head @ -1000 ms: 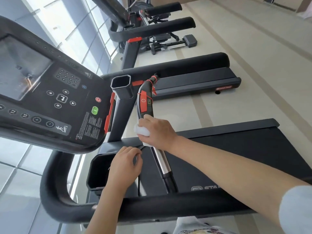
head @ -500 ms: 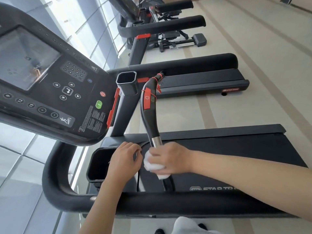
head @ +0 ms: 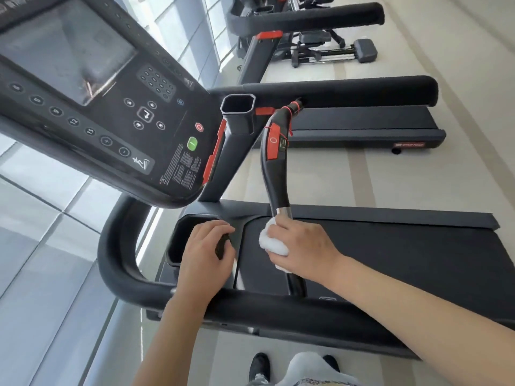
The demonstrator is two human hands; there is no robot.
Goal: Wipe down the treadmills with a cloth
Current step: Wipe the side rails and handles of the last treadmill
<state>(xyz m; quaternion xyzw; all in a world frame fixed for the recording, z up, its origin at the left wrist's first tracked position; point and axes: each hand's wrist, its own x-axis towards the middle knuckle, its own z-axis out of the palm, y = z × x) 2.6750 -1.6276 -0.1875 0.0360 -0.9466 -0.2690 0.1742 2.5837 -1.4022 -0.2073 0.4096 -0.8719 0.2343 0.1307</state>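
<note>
A white cloth (head: 271,243) is wrapped around the lower silver part of the treadmill's curved black inner handle (head: 274,174), which carries a red button pad. My right hand (head: 302,249) grips the cloth around that handle. My left hand (head: 206,253) rests with curled fingers on the black tray rim beside the cup holder (head: 182,238). The treadmill console (head: 92,98) with its screen and keys hangs at upper left. The padded front handrail (head: 250,305) crosses below both forearms. The belt deck (head: 404,263) lies to the right.
A second treadmill (head: 362,121) stands just beyond, with a third treadmill (head: 303,20) and a bench machine (head: 328,51) farther back. Tall windows (head: 36,246) run along the left. Beige floor lies between the machines. My shoes (head: 259,366) show at the bottom.
My right hand slid the cloth down the handle from the black grip to the silver section, then stayed there. My left hand stayed on the tray rim.
</note>
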